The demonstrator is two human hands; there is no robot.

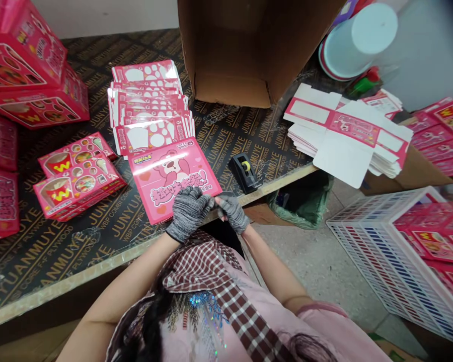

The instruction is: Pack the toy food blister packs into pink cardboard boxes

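a: what's closest in?
b: the left hand (189, 212) and right hand (231, 213), both in grey knit gloves, meet just over the near edge of the desk (56, 246). both are curled shut, fingertips together. if they're pinching something small, i can't tell; it's hidden.
a: and what are they touching?
b: the left hand lies on the lower edge of a pink bear-printed card (169, 178). it sits flat and square to the person, probably so it's easy to reach.
a: what's just beyond that?
b: a black tape dispenser (242, 172) sits to the right near the edge, likely kept handy. a pile of flat die-cut pink blanks (149, 108) lies behind the card, stacked and fanned, which would make single sheets easy to take.
a: and off to the sides?
b: on the left are made-up pink boxes (77, 183), grouped out of the working space. on the right is a second stack of white-backed blanks (347, 133).
a: farthest away?
b: an open cardboard carton (249, 50) stands at the desk's far side, where it takes up none of the front working area.
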